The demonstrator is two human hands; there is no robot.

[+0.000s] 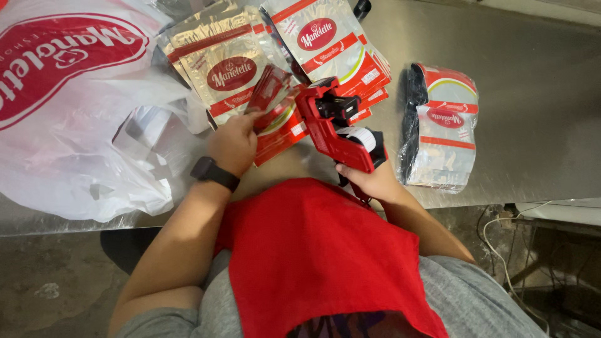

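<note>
Red apron cloth (319, 250) fills the foreground. Beyond it, the right hand (372, 181) grips a red label gun (338, 128) at the steel table's (532, 94) near edge. Just left, the left hand (235, 144) pinches a lifted foil pouch (269, 94), blurred. Its fingertips are hidden behind the pouch.

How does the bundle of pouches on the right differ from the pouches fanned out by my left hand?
The bundle is tightly stacked, seemingly wrapped in clear film, and lies alone; the fanned pouches are loose, spread and overlapping. No hand touches the bundle, while the left hand lifts one fanned pouch towards the red label gun in the right hand. Both are silver with red.
</note>
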